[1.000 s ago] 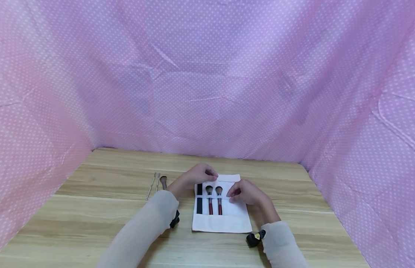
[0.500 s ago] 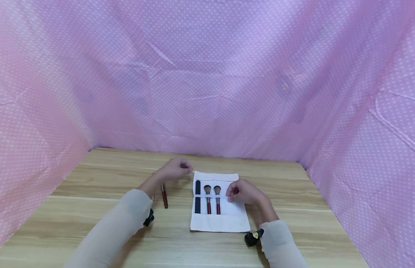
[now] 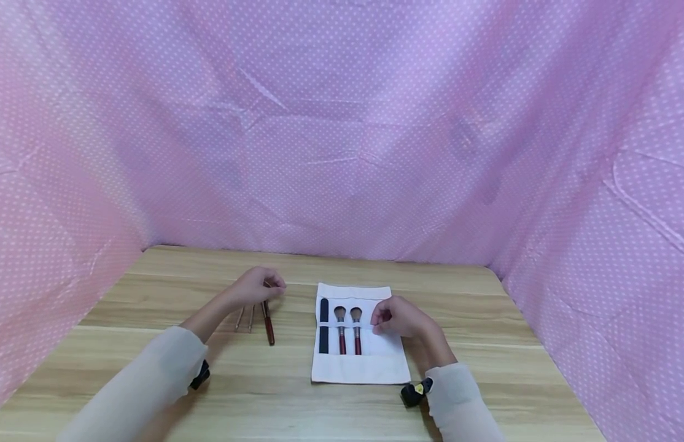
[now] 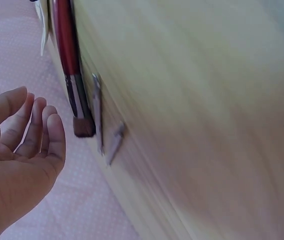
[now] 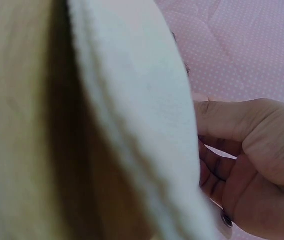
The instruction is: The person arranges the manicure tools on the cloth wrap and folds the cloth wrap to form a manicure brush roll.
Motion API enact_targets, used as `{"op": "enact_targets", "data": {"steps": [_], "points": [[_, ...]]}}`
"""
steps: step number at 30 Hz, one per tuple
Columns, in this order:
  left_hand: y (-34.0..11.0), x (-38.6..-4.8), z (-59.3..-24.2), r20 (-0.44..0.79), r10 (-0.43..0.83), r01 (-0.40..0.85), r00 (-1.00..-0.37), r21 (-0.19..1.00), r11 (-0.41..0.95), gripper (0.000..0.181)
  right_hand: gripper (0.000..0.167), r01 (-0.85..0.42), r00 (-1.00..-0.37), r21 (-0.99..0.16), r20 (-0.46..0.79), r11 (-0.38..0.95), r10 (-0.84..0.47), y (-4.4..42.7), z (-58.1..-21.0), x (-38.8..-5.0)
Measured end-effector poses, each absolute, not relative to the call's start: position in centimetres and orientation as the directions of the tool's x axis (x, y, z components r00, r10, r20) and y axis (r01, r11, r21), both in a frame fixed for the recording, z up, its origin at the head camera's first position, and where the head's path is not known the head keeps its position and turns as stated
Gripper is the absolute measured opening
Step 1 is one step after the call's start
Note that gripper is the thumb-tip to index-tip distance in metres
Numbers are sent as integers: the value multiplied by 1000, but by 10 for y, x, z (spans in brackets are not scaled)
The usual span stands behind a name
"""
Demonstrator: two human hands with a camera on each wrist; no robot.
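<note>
Loose brush (image 3: 269,329) lies on table (image 3: 264,405) L of white roll (image 3: 361,369), L hand (image 3: 257,286) nr it, grip wide & empty, R hand (image 3: 401,316) at roll, grip unclear; prob. reach step, next needs pinch.

This looks like a small curtained booth for recording work at a table. Creased pink cloth printed with small white dots (image 3: 342,135) hangs across the top, left and right of the head view, and a pale wood-grained tabletop (image 3: 275,402) spans the lower part, meeting the cloth along its far edge. A small black boxy wrist camera (image 3: 412,395) shows at lower right. What room surrounds the booth, I cannot tell.
</note>
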State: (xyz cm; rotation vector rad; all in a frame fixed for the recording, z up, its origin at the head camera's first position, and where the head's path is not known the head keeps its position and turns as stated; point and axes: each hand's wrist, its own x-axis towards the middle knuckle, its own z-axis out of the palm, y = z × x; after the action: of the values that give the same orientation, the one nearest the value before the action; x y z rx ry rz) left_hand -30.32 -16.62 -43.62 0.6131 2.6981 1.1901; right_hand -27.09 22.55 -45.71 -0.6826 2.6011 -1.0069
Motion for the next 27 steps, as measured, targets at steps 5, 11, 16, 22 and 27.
{"op": "enact_targets", "data": {"steps": [5,11,16,22,27], "points": [[-180,-293,-440,51,391,297,-919,742,601,16,15,-329,-850,-694,-77,640,-521,225,-457,-271],[-195,-280,-447,47,352,264,-935,753,603,20,15,-326,-848,-698,-82,638,-524,223,-457,-272],[-198,-273,-449,75,361,298,-930,728,617,19,15,-315,-854,-694,-90,647,-513,224,-456,-271],[-189,-271,-452,84,393,341,-916,679,650,19,16,-299,-862,-693,-98,656,-497,224,-456,-270],[-180,-271,-455,85,408,360,-909,654,665,23,15,-284,-866,-696,-109,659,-488,224,-457,-270]]}}
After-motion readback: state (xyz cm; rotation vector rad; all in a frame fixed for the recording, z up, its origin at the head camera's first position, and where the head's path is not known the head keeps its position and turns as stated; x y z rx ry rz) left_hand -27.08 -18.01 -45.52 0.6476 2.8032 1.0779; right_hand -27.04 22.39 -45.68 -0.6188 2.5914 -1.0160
